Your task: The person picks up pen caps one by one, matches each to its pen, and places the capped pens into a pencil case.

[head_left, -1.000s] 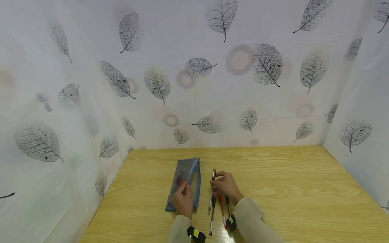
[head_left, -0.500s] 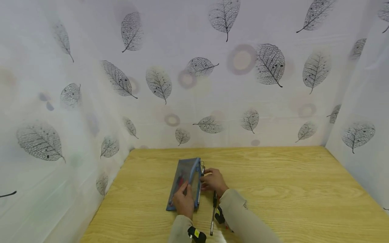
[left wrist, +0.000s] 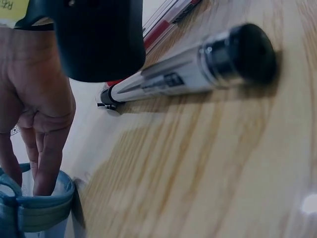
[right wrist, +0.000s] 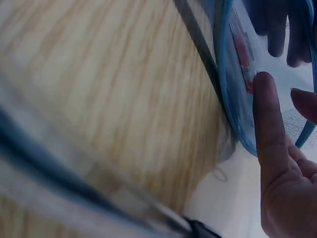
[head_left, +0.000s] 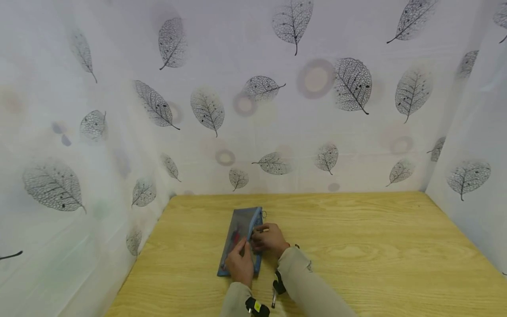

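Observation:
A blue mesh zip pouch (head_left: pixel 233 246) lies left of centre on the table, its zipped side gaping. My left hand (head_left: pixel 240 266) pinches the edge of that opening between thumb and index finger. My right hand (head_left: pixel 269 239) has its fingers inside the mouth. In the right wrist view its index finger is straight, the thumb stands apart, and no pen shows between them. Behind it, a red pen (right wrist: pixel 242 54) lies inside the pouch. Beneath my right forearm pokes the end of a clear pen (head_left: pixel 273 299). The left wrist view shows this black-ended pen (left wrist: pixel 178 74) up close.
Beside the black-ended pen, another red pen (left wrist: pixel 163 29) rests on the wooden table (head_left: pixel 356 246). A small ring (head_left: pixel 264 214) hangs at the pouch's far corner. Leaf-printed sheeting (head_left: pixel 277 132) rises behind the table and at both sides.
My right hand has moved left from above the loose pens, carrying a pen to the pouch. Its fingers are now in the opening, and that pen is out of sight. My left hand stays put.

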{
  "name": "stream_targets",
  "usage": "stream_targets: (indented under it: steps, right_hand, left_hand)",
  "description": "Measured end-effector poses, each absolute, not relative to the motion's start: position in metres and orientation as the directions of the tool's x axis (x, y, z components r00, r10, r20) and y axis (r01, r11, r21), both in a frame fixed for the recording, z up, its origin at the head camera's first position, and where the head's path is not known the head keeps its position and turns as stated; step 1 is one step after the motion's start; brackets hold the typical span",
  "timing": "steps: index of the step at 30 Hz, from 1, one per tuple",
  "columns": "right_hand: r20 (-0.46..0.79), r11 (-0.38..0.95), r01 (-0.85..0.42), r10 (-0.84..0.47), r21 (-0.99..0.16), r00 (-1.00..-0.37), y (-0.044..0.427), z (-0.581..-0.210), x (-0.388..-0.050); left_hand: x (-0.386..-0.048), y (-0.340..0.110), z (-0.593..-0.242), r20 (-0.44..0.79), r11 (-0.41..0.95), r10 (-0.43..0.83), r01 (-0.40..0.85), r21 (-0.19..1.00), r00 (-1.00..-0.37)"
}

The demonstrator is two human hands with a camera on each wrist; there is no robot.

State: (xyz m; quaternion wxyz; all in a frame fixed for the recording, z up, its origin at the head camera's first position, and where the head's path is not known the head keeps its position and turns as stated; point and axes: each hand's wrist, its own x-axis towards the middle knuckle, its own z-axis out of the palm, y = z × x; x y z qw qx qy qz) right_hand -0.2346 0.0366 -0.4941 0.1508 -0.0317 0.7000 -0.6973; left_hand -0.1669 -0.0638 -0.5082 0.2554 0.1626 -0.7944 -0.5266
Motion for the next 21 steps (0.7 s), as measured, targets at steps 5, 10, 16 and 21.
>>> stream_targets:
  steps: [5, 10, 16, 21]
  right_hand:
    - [-0.168, 0.029, 0.167, -0.271, -0.986, -0.948, 0.039, -0.495, -0.234]
    - [-0.162, 0.017, 0.163, -0.277, -0.986, -0.947, 0.045, -0.492, -0.233]
    - [-0.154, -0.005, 0.161, -0.265, -0.987, -0.952, 0.064, -0.49, -0.234]
    - [-0.166, 0.005, 0.17, -0.249, -0.985, -0.954, 0.083, -0.484, -0.232]
  left_hand:
    - [-0.167, -0.064, -0.508, 0.214, 0.38, -0.526, -0.003, 0.925, -0.823]
    - [-0.167, -0.064, -0.508, 0.213, 0.368, -0.533, 0.003, 0.93, -0.819]
    - [-0.168, -0.065, -0.509, 0.236, 0.375, -0.535, 0.022, 0.927, -0.812]
    - [-0.168, -0.065, -0.507, 0.225, 0.352, -0.528, 0.031, 0.936, -0.819]
